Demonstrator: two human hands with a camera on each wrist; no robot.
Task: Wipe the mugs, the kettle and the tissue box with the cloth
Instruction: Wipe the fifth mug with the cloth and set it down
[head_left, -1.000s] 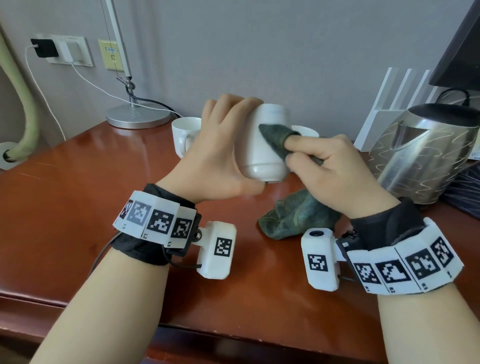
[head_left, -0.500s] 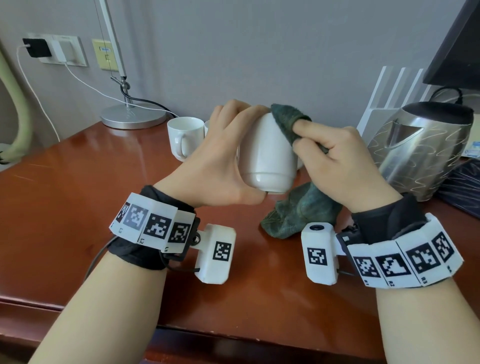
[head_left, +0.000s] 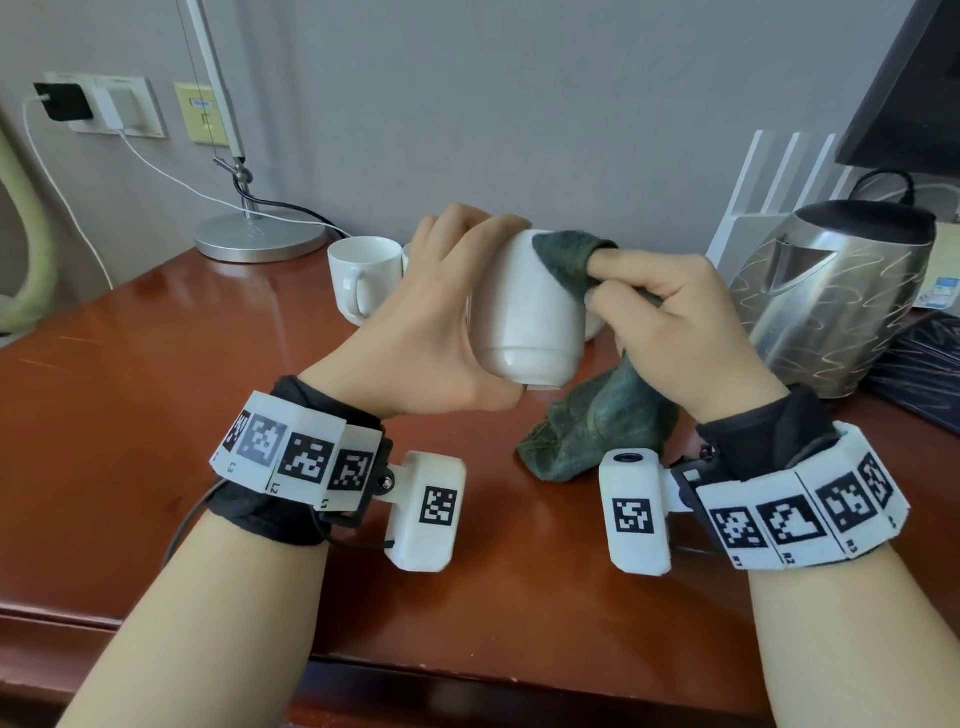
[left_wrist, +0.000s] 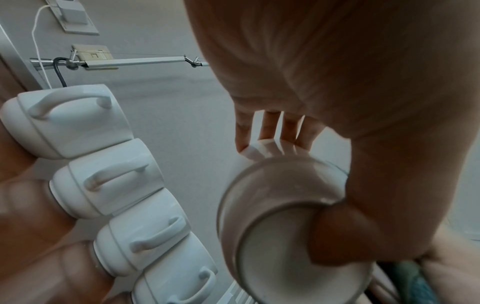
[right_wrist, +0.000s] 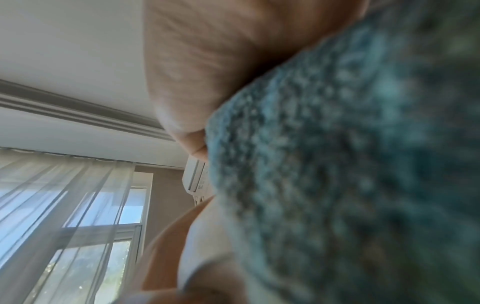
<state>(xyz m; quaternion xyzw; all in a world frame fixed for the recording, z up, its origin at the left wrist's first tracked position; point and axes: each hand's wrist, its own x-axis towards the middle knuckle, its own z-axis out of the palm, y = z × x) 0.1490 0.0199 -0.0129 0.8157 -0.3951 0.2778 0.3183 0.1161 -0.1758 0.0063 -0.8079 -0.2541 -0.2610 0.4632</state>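
Note:
My left hand (head_left: 441, 312) grips a white mug (head_left: 524, 312) above the table, tilted with its base toward me; its base (left_wrist: 293, 242) shows in the left wrist view. My right hand (head_left: 670, 317) pinches a dark green cloth (head_left: 566, 260) against the mug's upper right side near the rim. The rest of the cloth (head_left: 592, 431) hangs down to the table, and it fills the right wrist view as a blur (right_wrist: 350, 164). A steel kettle (head_left: 836, 301) stands at the right. Another white mug (head_left: 363, 280) stands behind my left hand. The tissue box is not in view.
A row of several white mugs (left_wrist: 109, 185) runs beside my left hand. A desk lamp base (head_left: 260, 241) with cables stands at the back left. A white rack (head_left: 769, 192) and dark screen (head_left: 904, 93) are behind the kettle. A dark item (head_left: 924, 374) lies at the right edge.
My right hand has slid the cloth up the mug's side toward the rim. My left hand has tilted and raised the mug slightly.

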